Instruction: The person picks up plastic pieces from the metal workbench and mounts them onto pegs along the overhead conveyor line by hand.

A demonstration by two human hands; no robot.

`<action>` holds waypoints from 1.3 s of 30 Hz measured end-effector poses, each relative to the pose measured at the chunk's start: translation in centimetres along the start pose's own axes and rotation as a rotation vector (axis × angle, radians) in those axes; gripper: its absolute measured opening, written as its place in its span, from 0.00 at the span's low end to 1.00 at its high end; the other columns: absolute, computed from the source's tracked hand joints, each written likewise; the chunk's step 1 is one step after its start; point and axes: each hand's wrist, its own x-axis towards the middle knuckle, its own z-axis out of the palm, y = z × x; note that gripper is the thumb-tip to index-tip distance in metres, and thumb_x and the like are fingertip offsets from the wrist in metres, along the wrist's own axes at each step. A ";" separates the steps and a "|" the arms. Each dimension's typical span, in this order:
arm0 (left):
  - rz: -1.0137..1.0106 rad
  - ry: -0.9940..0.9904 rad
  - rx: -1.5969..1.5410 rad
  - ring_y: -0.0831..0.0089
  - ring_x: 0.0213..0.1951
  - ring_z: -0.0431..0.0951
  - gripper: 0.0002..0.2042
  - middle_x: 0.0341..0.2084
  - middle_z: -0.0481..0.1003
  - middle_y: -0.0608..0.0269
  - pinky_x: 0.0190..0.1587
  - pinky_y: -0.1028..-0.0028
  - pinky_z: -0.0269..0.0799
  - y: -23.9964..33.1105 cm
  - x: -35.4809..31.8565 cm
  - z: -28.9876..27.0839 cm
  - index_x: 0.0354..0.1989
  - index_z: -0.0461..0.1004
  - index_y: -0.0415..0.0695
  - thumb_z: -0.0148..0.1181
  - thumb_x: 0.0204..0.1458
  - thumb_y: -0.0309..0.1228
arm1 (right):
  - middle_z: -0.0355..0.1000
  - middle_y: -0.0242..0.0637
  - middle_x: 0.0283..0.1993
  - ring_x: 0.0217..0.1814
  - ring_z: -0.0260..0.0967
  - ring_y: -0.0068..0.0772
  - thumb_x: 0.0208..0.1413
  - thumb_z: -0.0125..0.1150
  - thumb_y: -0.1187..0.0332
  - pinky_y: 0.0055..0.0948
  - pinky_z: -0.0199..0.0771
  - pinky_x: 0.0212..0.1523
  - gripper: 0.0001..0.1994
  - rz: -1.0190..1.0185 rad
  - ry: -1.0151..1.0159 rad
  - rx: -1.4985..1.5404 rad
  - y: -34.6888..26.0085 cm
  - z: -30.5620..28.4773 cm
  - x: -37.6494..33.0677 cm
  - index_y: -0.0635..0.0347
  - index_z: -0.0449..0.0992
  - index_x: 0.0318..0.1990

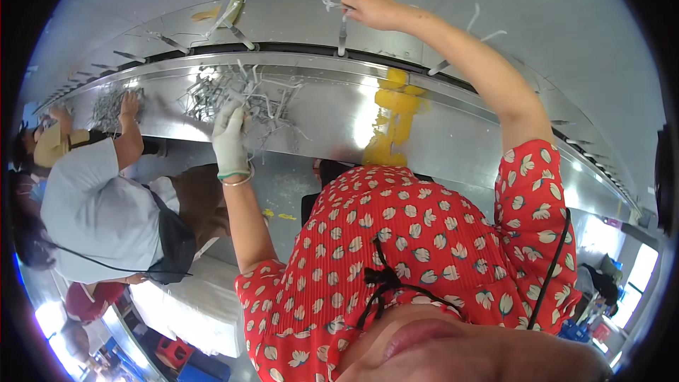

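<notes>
My right hand, bare, reaches up to the far side of the bench. Its fingers pinch a thin white forked wire piece just above an upright metal peg. My left hand, in a white glove, is closed at the near edge of a pile of grey and white wire pieces. Whatever lies between its fingers is hidden by the glove and the pile. More white forked pieces stand on pegs to the left, and another stands to the right.
A long metal bench with a slotted rail of pegs runs across. Yellow tape marks its surface. A yellowish glove lies beyond the rail. At left, a co-worker in a pale shirt reaches to another pile.
</notes>
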 end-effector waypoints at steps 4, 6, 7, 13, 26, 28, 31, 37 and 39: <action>-0.128 0.005 -0.259 0.76 0.36 0.74 0.14 0.34 0.73 0.66 0.43 0.73 0.74 -1.1 -0.7 0.2 0.52 0.71 0.38 0.56 0.59 0.27 | 0.73 0.47 0.34 0.39 0.71 0.51 0.60 0.50 0.67 0.47 0.68 0.39 0.07 0.039 -0.069 0.007 1.9 -0.5 -4.8 0.60 0.70 0.39; -0.217 -0.076 -0.342 0.73 0.38 0.74 0.15 0.35 0.73 0.65 0.45 0.69 0.74 -1.9 -1.0 0.8 0.53 0.70 0.38 0.55 0.59 0.30 | 0.73 0.47 0.35 0.39 0.71 0.51 0.60 0.50 0.67 0.47 0.69 0.39 0.07 0.010 -0.056 -0.055 2.9 0.5 -7.0 0.60 0.70 0.39; -0.305 -0.095 -0.410 0.69 0.39 0.74 0.16 0.36 0.72 0.64 0.47 0.64 0.73 -2.3 -1.5 1.2 0.54 0.69 0.39 0.54 0.60 0.33 | 0.73 0.47 0.35 0.39 0.71 0.52 0.60 0.49 0.68 0.47 0.69 0.40 0.06 0.013 -0.039 -0.100 3.4 1.3 -8.0 0.60 0.70 0.39; -0.419 -0.296 -0.475 0.68 0.36 0.76 0.12 0.33 0.75 0.60 0.44 0.66 0.73 -4.2 -5.0 7.0 0.49 0.70 0.40 0.50 0.63 0.34 | 0.74 0.48 0.37 0.39 0.71 0.55 0.54 0.49 0.76 0.45 0.71 0.42 0.05 0.094 -0.034 -0.249 2.2 1.2 -12.5 0.63 0.69 0.37; 0.325 -0.419 0.263 0.75 0.43 0.76 0.10 0.43 0.77 0.61 0.47 0.76 0.72 -0.8 -8.0 10.9 0.47 0.74 0.37 0.55 0.57 0.21 | 0.78 0.32 0.41 0.37 0.70 0.19 0.66 0.48 0.62 0.22 0.69 0.41 0.16 0.182 0.144 0.846 -15.6 6.2 -11.1 0.65 0.67 0.54; 0.424 -0.263 0.461 0.71 0.41 0.78 0.11 0.41 0.78 0.59 0.47 0.74 0.72 -0.5 -4.3 7.2 0.44 0.77 0.40 0.56 0.53 0.21 | 0.77 0.32 0.38 0.34 0.70 0.20 0.66 0.47 0.63 0.23 0.69 0.37 0.16 0.085 0.210 0.790 -15.2 5.2 -10.8 0.65 0.67 0.54; 0.794 -0.057 1.279 0.57 0.34 0.77 0.08 0.33 0.76 0.56 0.38 0.62 0.74 -1.2 3.6 1.0 0.37 0.76 0.46 0.50 0.54 0.29 | 0.75 0.34 0.31 0.28 0.69 0.24 0.65 0.49 0.66 0.26 0.69 0.30 0.13 -0.035 0.288 0.669 -14.9 2.8 -9.9 0.62 0.67 0.52; 0.295 -0.295 2.093 0.60 0.39 0.80 0.09 0.35 0.78 0.58 0.40 0.59 0.73 -5.6 11.6 -3.4 0.39 0.77 0.50 0.50 0.54 0.32 | 0.75 0.41 0.31 0.34 0.73 0.42 0.60 0.53 0.62 0.38 0.69 0.35 0.11 -0.215 0.137 0.396 -13.9 -0.6 -0.3 0.57 0.70 0.44; 0.292 -0.346 2.151 0.61 0.38 0.80 0.09 0.36 0.78 0.57 0.39 0.62 0.74 -5.7 11.7 -3.0 0.37 0.79 0.51 0.52 0.52 0.32 | 0.75 0.37 0.30 0.32 0.72 0.37 0.61 0.51 0.61 0.35 0.69 0.35 0.11 -0.215 0.144 0.271 -13.0 -1.1 4.0 0.57 0.70 0.43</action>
